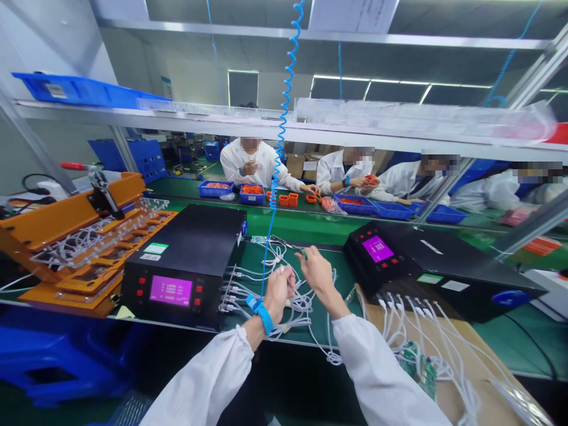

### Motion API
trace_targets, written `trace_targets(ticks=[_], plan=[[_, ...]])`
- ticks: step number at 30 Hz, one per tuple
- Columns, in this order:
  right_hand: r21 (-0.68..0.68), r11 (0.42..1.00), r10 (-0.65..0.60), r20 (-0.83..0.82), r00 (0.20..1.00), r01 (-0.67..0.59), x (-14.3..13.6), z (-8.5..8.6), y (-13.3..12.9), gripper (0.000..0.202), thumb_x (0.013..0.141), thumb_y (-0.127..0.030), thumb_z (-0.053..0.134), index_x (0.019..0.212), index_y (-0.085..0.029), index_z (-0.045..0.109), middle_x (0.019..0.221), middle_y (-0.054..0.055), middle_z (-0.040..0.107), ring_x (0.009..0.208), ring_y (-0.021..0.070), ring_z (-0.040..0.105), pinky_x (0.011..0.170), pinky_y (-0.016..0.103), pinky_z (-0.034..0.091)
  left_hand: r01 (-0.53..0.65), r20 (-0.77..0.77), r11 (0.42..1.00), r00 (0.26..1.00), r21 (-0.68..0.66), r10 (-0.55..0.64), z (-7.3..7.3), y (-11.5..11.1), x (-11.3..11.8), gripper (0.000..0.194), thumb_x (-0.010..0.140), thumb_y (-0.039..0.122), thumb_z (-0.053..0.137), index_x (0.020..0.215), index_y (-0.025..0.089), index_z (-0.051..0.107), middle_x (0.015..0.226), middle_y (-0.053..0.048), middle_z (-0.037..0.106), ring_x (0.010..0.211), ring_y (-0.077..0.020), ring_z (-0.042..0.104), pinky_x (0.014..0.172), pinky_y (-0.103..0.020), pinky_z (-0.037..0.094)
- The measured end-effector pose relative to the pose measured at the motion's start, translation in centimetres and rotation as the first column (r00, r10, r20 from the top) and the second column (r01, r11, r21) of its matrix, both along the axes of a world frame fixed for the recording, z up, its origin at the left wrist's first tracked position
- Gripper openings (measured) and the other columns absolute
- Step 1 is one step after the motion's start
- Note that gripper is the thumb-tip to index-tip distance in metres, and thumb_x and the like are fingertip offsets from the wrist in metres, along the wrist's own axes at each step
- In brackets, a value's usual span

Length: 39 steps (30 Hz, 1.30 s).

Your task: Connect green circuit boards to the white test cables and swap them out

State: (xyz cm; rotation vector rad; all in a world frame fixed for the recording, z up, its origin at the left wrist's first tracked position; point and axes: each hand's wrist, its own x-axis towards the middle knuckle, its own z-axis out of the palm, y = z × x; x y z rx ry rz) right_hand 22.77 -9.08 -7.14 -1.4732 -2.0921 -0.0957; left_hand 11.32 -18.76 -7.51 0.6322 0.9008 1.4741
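My left hand (278,291), with a blue wrist strap (260,313) at its wrist, is closed in a pinch over the white cables. A whitish bit that looks like a cable end shows at its fingertips. Slightly higher and to the right, my right hand (317,272) pinches a small green circuit board (303,252), mostly covered by the fingers. Looped white cables (302,305) lie under and between both hands, several of them running from the black box (186,248) on the left. Beyond the hands lies another green circuit board (258,239).
At right stands a second black box (426,266) with cables, beside cardboard (461,349) bearing green boards (417,367). An orange fixture (93,242) stands left. A coiled blue cord (284,106) hangs ahead. Co-workers in white coats (255,165) sit across, behind blue bins (216,189).
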Motion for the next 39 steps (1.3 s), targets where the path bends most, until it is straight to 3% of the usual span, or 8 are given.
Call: trace_targets(ticks=[3,9,14,18,22,30,34,39], plan=[[0.012,0.996,-0.083,-0.165,0.983,0.086,1.0,0.5,0.9,0.033,0.101,-0.042,0.051,0.081,-0.017,0.062,0.085,0.008,0.064,0.066,0.0166,0.055,0.06,0.028,0.031,0.083,-0.062,0.997,0.995,0.008,-0.083,-0.6,-0.8,0.8,0.054,0.072,0.065,0.077,0.073,0.016,0.053,0.058,0.005,0.046,0.042,-0.0027,0.028,0.042,-0.018,0.018],[0.125,0.983,0.18,-0.485,0.855,-0.136,0.3,3.3,-1.7,0.049,0.092,-0.063,0.054,0.069,-0.02,0.055,0.066,0.001,0.057,0.059,0.0137,0.045,0.061,0.028,0.035,0.058,-0.144,0.997,0.988,0.047,-0.051,-1.2,1.4,1.5,0.062,0.075,0.07,0.073,0.105,0.019,0.057,0.061,0.009,0.046,0.042,-0.0038,0.027,0.043,-0.018,0.019],[-0.023,0.983,0.121,-0.659,0.742,-0.181,-0.3,4.9,-2.0,0.049,0.083,-0.058,0.067,0.057,-0.021,0.047,0.052,-0.005,0.045,0.054,0.011,0.038,0.056,0.026,0.031,0.179,-0.235,0.974,0.961,0.137,-0.144,-0.7,1.9,1.3,0.066,0.073,0.082,0.065,0.083,0.018,0.054,0.058,0.009,0.038,0.044,-0.0039,0.026,0.043,-0.02,0.02],[-0.261,0.918,-0.087,-0.867,0.49,-0.299,-0.4,3.8,0.0,0.044,0.069,-0.044,0.081,0.054,-0.02,0.047,0.048,-0.007,0.043,0.049,0.0086,0.037,0.047,0.024,0.028,0.162,-0.316,0.981,0.941,0.109,-0.12,-0.3,1.8,0.7,0.063,0.077,0.081,0.061,0.081,0.019,0.054,0.057,0.009,0.032,0.044,-0.0051,0.025,0.042,-0.02,0.022],[-0.354,0.881,-0.232,-0.902,0.365,-0.314,-2.1,2.0,2.3,0.039,0.063,-0.035,0.086,0.057,-0.02,0.051,0.046,-0.008,0.044,0.043,0.0084,0.039,0.039,0.022,0.029,0.09,-0.36,0.995,0.93,0.045,-0.068,-0.1,3.1,0.5,0.06,0.08,0.079,0.057,0.076,0.02,0.049,0.054,0.009,0.031,0.043,-0.0063,0.026,0.041,-0.021,0.024],[-0.394,0.897,-0.391,-0.919,0.055,-0.201,-2.4,1.9,11.1,0.032,0.091,-0.023,0.067,0.071,-0.022,0.041,0.05,-0.01,0.045,0.041,0.0054,0.042,0.034,0.014,0.033,0.154,-0.315,0.988,0.938,0.004,-0.145,-0.4,1.9,1.3,0.057,0.082,0.074,0.063,0.078,0.017,0.055,0.057,0.007,0.039,0.042,-0.0046,0.027,0.041,-0.021,0.022],[-0.373,0.892,-0.36,-0.928,0.097,-0.255,-2.8,1.4,14.1,0.022,0.1,-0.018,0.051,0.079,-0.02,0.045,0.059,-0.004,0.057,0.051,0.0085,0.06,0.047,0.018,0.054,-0.088,0.011,0.995,0.996,-0.054,0.089,0.1,3.5,0.4,0.04,0.091,0.055,0.067,0.088,0.016,0.056,0.065,0.006,0.046,0.045,-0.0029,0.029,0.044,-0.017,0.023],[-0.399,0.86,-0.278,-0.889,0.364,-0.318,-5.5,-1.3,16.3,0.013,0.099,-0.019,0.059,0.087,-0.015,0.056,0.071,-0.001,0.067,0.058,0.0095,0.065,0.057,0.023,0.058,-0.245,0.126,0.96,0.957,-0.133,0.262,-1.0,6.5,-1.1,0.022,0.098,0.029,0.062,0.083,0.016,0.052,0.069,0.005,0.046,0.052,-0.004,0.04,0.05,-0.016,0.032]])
